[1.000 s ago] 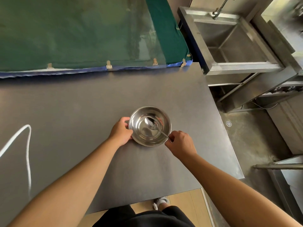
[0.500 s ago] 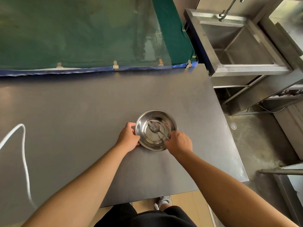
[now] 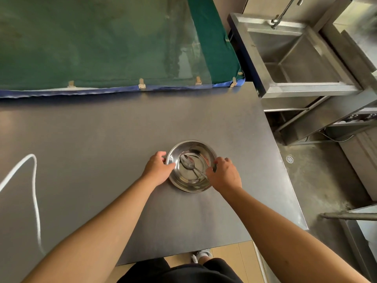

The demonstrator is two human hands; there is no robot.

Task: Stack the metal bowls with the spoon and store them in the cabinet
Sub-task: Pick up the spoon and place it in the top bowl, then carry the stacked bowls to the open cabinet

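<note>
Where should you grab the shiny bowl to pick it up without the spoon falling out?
Probably by the rim of the bowl, at its left and right edges, where the left hand and right hand sit. Lifted level, its deep sides should keep the spoon inside.

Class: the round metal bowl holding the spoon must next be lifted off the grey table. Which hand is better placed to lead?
Probably the left hand: it grips the rim of the round metal bowl. The right hand sits over the metal spoon handle at the opposite rim.
</note>
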